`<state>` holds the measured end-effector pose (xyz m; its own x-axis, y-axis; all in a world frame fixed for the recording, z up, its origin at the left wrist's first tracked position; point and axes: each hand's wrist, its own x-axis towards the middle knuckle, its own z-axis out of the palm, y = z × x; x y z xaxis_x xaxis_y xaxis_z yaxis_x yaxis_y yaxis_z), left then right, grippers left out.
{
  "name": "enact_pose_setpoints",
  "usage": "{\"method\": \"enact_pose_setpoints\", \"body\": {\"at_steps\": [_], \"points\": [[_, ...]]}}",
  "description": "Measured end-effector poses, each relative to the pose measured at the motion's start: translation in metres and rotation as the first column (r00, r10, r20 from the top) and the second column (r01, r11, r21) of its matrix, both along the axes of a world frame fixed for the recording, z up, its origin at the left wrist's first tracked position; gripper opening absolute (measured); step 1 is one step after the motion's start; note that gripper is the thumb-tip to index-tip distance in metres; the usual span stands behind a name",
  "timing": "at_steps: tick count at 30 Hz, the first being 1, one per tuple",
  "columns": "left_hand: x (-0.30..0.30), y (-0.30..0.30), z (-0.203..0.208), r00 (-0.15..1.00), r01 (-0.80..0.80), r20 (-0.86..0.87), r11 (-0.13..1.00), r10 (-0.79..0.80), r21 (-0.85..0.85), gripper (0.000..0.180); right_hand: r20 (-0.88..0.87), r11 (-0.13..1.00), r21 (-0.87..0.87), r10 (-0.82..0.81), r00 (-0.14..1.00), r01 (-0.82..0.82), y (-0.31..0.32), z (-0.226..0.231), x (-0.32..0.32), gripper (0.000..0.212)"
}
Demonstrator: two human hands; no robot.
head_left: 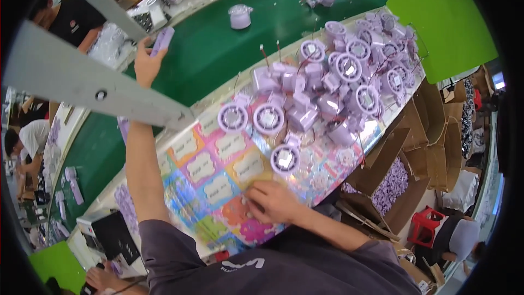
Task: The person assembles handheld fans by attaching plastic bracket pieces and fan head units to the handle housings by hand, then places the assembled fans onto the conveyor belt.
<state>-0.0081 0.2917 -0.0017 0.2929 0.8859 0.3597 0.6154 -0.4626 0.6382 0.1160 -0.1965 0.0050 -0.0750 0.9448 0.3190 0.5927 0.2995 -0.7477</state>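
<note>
My left hand (147, 64) reaches out over the green conveyor belt (207, 49). Its fingers are closed around a long lilac plastic piece (162, 40). Nearer my body, my right hand (271, 201) rests on colourful sticker sheets (218, 188) that cover the worktop. Its fingers are curled inward, and whatever they may pinch is hidden. Just beyond that hand lies a lilac round-fronted housing (285, 159). A large heap of similar lilac housings (348, 68), with ring fronts and thin wires, spreads to the far right.
A grey metal post (103, 90) slants across the left, close to my left forearm. More lilac parts (240, 16) ride on the belt. Green panels (445, 22) edge the bench. Cardboard boxes (401, 186) and a red stool (426, 225) stand right; other people work nearby.
</note>
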Motion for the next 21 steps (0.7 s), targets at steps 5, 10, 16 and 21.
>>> {"method": "enact_pose_setpoints", "body": {"at_steps": [5, 10, 16, 21], "points": [[-0.059, -0.107, 0.015, 0.974, -0.158, 0.197, 0.955, 0.109, 0.251, 0.064, -0.013, 0.997, 0.069, -0.034, 0.999, 0.035, -0.001, -0.001, -0.001, 0.020], [-0.079, -0.256, 0.022, 0.825, -0.506, 0.255, 0.860, 0.504, -0.062, 0.067, 0.004, 0.987, 0.149, -0.066, 0.998, 0.064, -0.007, -0.012, 0.001, 0.014], [-0.069, -0.416, 0.009, 0.894, -0.438, -0.042, 0.891, 0.446, 0.122, 0.068, 0.026, 0.882, 0.411, -0.265, 0.964, 0.231, -0.022, 0.000, 0.010, 0.022], [-0.037, -0.491, 0.023, 0.952, -0.274, -0.153, 0.961, 0.264, -0.045, 0.072, 0.314, 0.828, 0.383, -0.534, 0.785, 0.410, -0.014, 0.024, 0.043, 0.058]]}}
